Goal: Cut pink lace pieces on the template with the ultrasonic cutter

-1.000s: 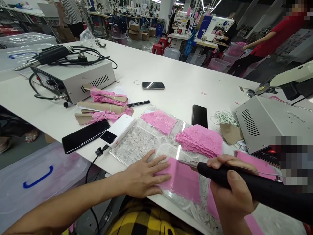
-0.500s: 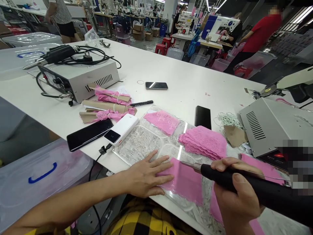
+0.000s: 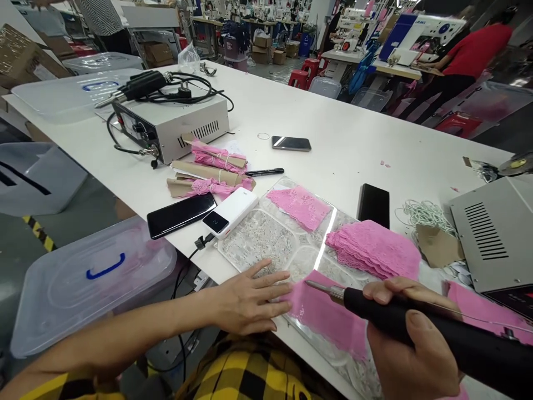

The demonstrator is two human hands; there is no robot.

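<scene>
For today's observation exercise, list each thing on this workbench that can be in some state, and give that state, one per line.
Left hand: open, flat on the pink lace strip.
Right hand: closed around the black cutting tool.
Tool tip: over the strip.
Power bank: cable plugged in, display lit.
Large phone: screen dark.
Pen: lying flat.
Lace pieces: stacked.

Bench [image 3: 333,128] is wide open past the phone [image 3: 291,143]; closer in, the power bank [image 3: 230,213], lace stack [image 3: 375,250] and grey box [image 3: 495,233] crowd things.
</scene>
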